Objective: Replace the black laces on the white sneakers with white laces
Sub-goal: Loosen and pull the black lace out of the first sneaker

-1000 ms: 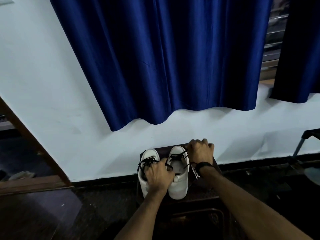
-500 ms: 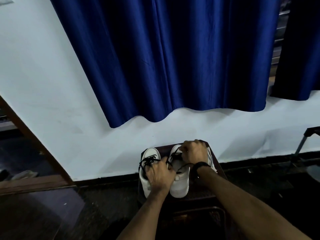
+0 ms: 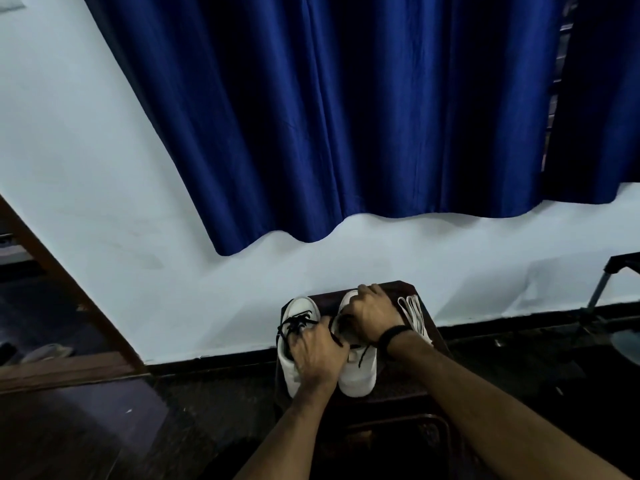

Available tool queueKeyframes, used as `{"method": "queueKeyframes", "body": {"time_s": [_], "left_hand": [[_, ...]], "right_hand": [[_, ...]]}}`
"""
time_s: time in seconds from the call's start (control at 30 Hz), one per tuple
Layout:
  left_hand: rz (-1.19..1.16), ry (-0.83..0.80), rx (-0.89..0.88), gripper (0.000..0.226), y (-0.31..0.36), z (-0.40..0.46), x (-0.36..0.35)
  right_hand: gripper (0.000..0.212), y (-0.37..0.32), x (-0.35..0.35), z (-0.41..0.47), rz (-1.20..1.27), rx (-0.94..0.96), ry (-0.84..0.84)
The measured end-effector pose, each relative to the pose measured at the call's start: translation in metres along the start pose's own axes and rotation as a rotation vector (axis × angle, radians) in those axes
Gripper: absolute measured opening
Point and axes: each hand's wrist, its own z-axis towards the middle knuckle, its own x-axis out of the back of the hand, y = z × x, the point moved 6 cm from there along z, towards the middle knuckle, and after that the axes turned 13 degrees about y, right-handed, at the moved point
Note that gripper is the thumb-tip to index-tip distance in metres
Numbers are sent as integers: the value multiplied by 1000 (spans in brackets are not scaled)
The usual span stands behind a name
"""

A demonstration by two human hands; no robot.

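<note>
Two white sneakers stand side by side on a small dark table (image 3: 408, 289), toes toward the wall. The left sneaker (image 3: 300, 311) still carries black laces (image 3: 297, 323). My left hand (image 3: 317, 355) lies over the gap between the shoes, fingers curled down onto the left sneaker's opening. My right hand (image 3: 370, 315) covers the front of the right sneaker (image 3: 360, 375), fingers curled over its lacing, which is hidden beneath. A black lace end (image 3: 362, 357) trails over that shoe. White laces (image 3: 414, 313) lie on the table to the right of my right hand.
A blue curtain (image 3: 329, 116) hangs on the white wall behind the table. A wooden door frame (image 3: 69, 296) stands at the left. A dark stand leg (image 3: 602, 289) is at the far right. Dark floor surrounds the table.
My right hand has moved left from the table's right part onto the right sneaker, uncovering the white laces. My left hand has stayed on the shoes.
</note>
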Motion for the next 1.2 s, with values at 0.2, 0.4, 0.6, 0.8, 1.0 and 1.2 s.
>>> {"method": "queueKeyframes", "body": {"time_s": [0.2, 0.4, 0.6, 0.8, 1.0, 1.2], "left_hand": [[9, 64, 11, 35, 0, 3, 2], [33, 42, 29, 34, 0, 3, 3], [64, 60, -107, 43, 14, 5, 4], [-14, -146, -514, 52, 41, 28, -16], [-64, -33, -542, 18, 53, 32, -21], [-297, 184, -404, 11, 38, 29, -16]], "right_hand": [[14, 52, 26, 1, 135, -498, 268], [13, 136, 63, -34, 435, -1170, 568], [16, 125, 40, -49, 390, -1071, 215], [32, 54, 12, -48, 631, -876, 308], [24, 26, -18, -61, 696, -939, 289], [21, 22, -22, -66, 719, -999, 405]]}}
